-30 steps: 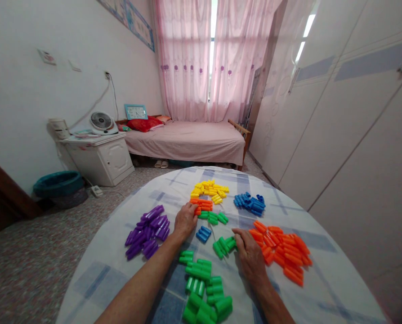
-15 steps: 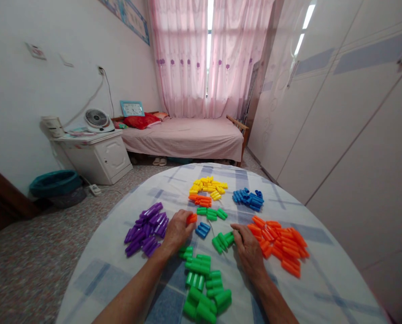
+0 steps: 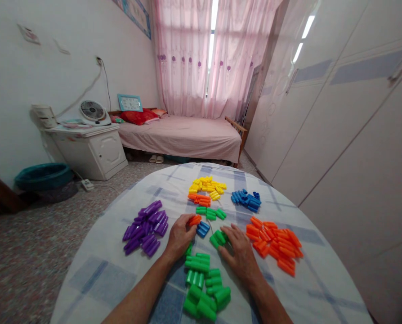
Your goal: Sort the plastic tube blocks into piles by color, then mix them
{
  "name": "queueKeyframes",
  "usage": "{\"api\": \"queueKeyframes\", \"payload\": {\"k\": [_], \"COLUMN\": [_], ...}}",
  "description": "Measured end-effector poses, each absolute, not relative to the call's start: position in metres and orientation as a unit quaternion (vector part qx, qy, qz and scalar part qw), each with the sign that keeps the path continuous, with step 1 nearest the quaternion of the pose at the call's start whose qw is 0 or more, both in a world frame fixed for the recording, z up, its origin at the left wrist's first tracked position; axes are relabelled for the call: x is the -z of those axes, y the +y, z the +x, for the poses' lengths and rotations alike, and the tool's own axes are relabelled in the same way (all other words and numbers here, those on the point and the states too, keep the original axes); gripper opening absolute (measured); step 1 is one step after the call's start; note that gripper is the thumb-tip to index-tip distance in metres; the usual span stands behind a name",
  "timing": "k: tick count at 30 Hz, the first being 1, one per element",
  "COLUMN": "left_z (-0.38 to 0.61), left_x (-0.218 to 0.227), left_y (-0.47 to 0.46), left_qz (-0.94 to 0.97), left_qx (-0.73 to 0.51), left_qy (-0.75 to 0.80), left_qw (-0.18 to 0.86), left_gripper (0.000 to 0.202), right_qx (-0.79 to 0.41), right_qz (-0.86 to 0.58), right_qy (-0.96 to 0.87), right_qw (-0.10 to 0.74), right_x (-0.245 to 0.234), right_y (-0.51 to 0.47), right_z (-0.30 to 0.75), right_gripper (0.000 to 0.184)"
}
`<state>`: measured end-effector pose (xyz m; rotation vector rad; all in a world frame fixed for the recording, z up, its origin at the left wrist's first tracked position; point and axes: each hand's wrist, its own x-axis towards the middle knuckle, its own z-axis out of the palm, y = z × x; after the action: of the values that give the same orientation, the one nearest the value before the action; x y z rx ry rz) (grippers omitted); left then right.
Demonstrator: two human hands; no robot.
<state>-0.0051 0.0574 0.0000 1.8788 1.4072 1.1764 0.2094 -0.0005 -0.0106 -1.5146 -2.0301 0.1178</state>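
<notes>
My left hand is closed round an orange plastic piece and holds it just left of a small blue cluster. My right hand lies over a small group of green pieces, fingers curled on them. A big green pile sits between my forearms. The orange pile lies right of my right hand, the purple pile left of my left hand.
Farther back on the round cloth-covered table lie a yellow pile, a few orange pieces, green pieces and a blue pile. Beyond stand a bed, a white cabinet with a fan, and wardrobes on the right.
My left hand took an orange piece from the far orange group and drew it back toward me. My right hand slid left onto the small green group.
</notes>
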Motion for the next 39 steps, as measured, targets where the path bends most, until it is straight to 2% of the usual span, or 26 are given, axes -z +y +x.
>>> {"api": "queueKeyframes", "payload": {"k": [4, 8, 11, 15, 21, 26, 29, 35, 39], "left_z": [-0.005, -0.005, -0.004, -0.002, -0.002, -0.002, -0.002, -0.003, -0.003], "left_x": [0.001, -0.001, -0.002, 0.0, -0.001, -0.002, -0.002, -0.002, -0.002], "left_y": [0.059, 0.058, 0.057, 0.057, 0.058, 0.058, 0.057, 0.057, 0.057], "left_qz": [0.686, 0.68, 0.682, 0.7, 0.71, 0.705, 0.705, 0.706, 0.705], "left_qx": [-0.439, -0.443, -0.438, -0.431, -0.423, -0.42, -0.422, -0.422, -0.423], "left_qy": [0.516, 0.519, 0.522, 0.513, 0.508, 0.515, 0.513, 0.511, 0.511], "left_qw": [0.264, 0.268, 0.265, 0.248, 0.244, 0.247, 0.249, 0.251, 0.252], "left_gripper": [0.029, 0.028, 0.028, 0.031, 0.027, 0.026, 0.025, 0.025, 0.024], "right_qx": [-0.035, -0.029, -0.021, -0.018, -0.03, -0.068, -0.117, -0.183, -0.099], "right_qz": [-0.57, -0.556, -0.55, -0.57, -0.565, -0.547, -0.517, -0.444, -0.497], "right_qy": [-0.763, -0.758, -0.756, -0.751, -0.745, -0.736, -0.755, -0.819, -0.788], "right_qw": [0.302, 0.34, 0.355, 0.333, 0.353, 0.392, 0.386, 0.314, 0.35], "right_x": [0.009, 0.009, 0.009, 0.011, 0.011, 0.003, -0.008, -0.027, -0.017], "right_y": [0.005, 0.006, 0.005, 0.003, 0.007, 0.001, -0.013, -0.036, -0.024], "right_z": [0.207, 0.208, 0.207, 0.199, 0.197, 0.201, 0.194, 0.172, 0.186], "right_gripper": [0.033, 0.021, 0.028, 0.038, 0.02, 0.018, 0.016, 0.019, 0.029]}}
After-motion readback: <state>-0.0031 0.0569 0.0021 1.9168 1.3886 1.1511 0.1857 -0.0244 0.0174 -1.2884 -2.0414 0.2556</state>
